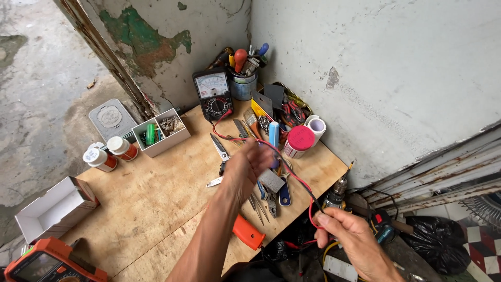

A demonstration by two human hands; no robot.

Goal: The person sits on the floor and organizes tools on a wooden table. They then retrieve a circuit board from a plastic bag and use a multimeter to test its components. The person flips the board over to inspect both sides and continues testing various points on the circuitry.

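Well to the left of our left hand (245, 169) sit an orange handheld meter (49, 263) at the bench's near corner, an open white cardboard box (52, 209), two small white-capped bottles (110, 153) and a white divided tray of small parts (159, 133). Our left hand hovers blurred over a scatter of metal scissors and pliers (219, 151); we cannot tell whether its fingers are apart or closed. Just below that forearm lies an orange-handled tool (248, 232). Beyond the left hand stands a black analog multimeter with a white dial (213, 94), leaning against the wall. From it thin red and black test leads (292, 175) run past the left hand to our right hand (355, 243), whose thumb and fingers are pinched on them. Above the right hand stands a red-lidded round container (300, 141).
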